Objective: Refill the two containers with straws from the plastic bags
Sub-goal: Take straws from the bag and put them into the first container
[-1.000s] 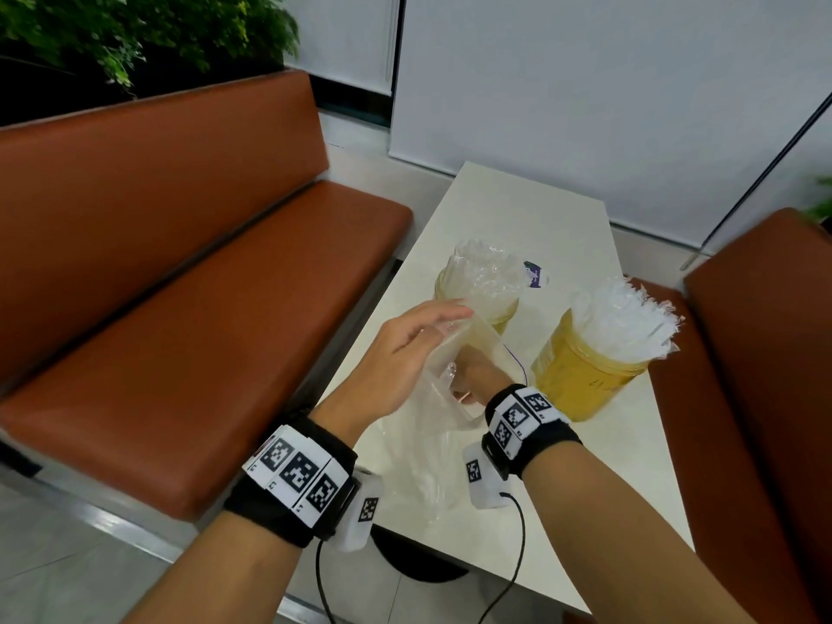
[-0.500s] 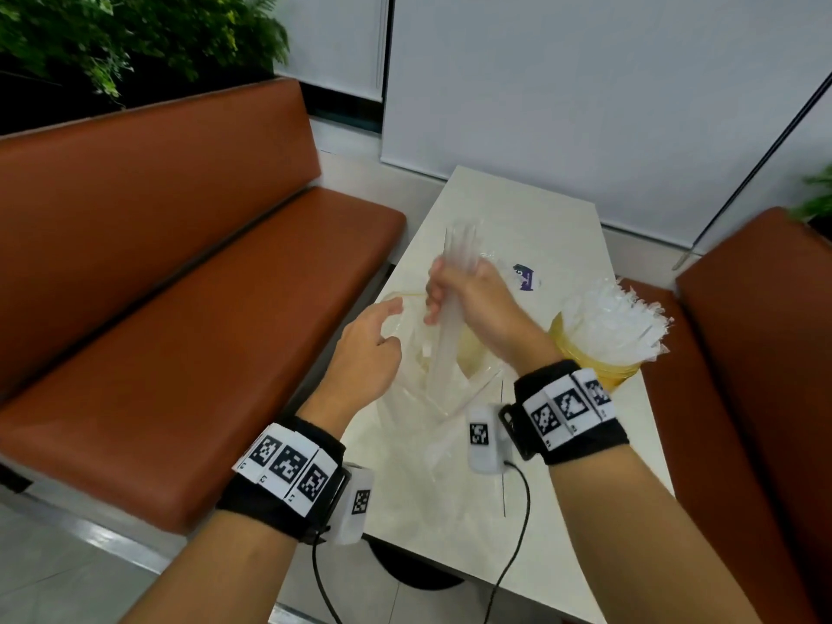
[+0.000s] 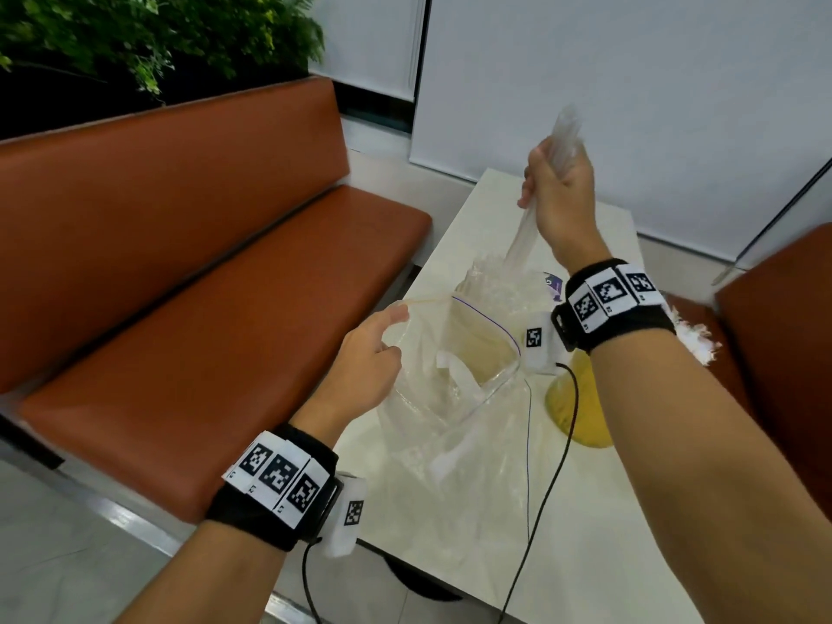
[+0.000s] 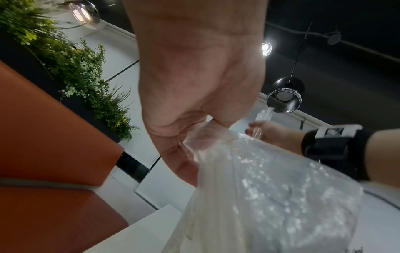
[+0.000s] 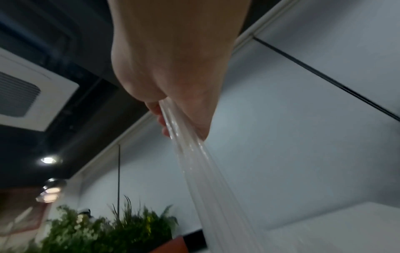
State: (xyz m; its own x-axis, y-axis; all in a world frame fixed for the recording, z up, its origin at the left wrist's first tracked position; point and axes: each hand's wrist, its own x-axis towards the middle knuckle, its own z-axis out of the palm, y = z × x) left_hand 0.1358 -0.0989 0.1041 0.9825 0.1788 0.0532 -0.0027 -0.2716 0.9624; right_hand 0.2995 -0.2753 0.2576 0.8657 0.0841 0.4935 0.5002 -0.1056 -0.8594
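While the left hand (image 3: 367, 362) pinches the near-left lip of the clear plastic bag (image 3: 454, 421) just left of centre in the head view, holding its mouth open, the right hand (image 3: 560, 195) is raised in the upper right of centre with its fingers curled tight round a bundle of straws (image 3: 524, 231). The bundle slants down and to the left from the fist, its lower end above the bag's mouth and its upper end poking out above the knuckles. The bag stands slumped on the pale table (image 3: 608, 556), with a thin blue line along its zip edge. Behind the bag, near the middle of the frame, a container (image 3: 499, 286) packed with straws is partly screened by the plastic; a second, yellow container (image 3: 581, 412) sits at right of centre, mostly hidden by the right forearm. The left wrist view shows the thumb and fingers closed on the crinkled bag rim; the right wrist view shows the bundle running down and right from the closed fist. An orange bench (image 3: 180, 286) fills the left of the head view, with green plants (image 3: 135, 38) at upper left.
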